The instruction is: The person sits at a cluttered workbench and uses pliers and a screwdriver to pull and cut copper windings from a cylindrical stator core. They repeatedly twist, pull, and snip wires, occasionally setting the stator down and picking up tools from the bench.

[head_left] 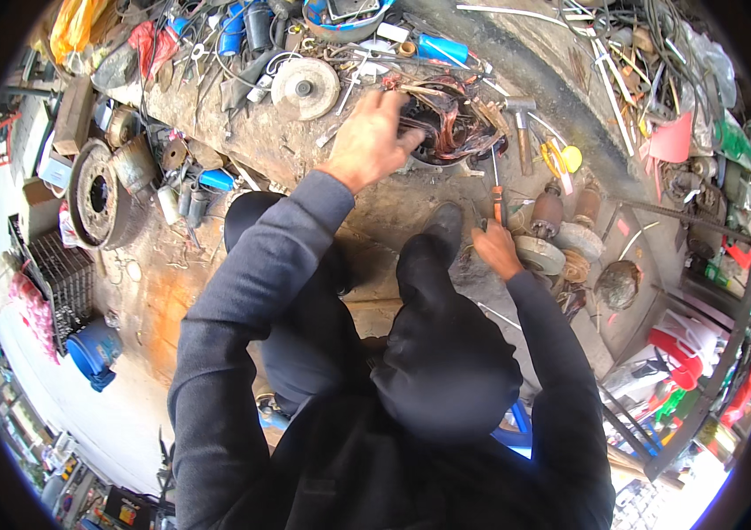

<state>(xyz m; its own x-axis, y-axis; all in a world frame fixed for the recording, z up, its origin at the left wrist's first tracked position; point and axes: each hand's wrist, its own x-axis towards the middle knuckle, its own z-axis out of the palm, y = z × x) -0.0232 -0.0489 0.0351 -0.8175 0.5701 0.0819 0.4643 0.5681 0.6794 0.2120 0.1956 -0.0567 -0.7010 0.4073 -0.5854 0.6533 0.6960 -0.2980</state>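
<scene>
A round motor stator [455, 132] with loose, torn copper windings sits on the ground in front of me. At its left edge is my left hand [370, 140], slightly blurred. The thumb reaches over the rim, spread apart from the fingers, and I see nothing held between them. My right hand [496, 249] is closed at the lower end of a screwdriver with an orange handle [498, 205]. Its shaft points away from me toward the stator's right side. Just right of the stator lies a hammer [524, 141] with a metal head.
A grey disc [305, 88] lies beyond my left hand. Motor rotors [547, 212] and a round grey part [539, 255] sit beside my right hand. A rusty wheel rim [97, 194] stands at left, a metal frame [718, 353] at right. My shoe [446, 223] is close to the stator.
</scene>
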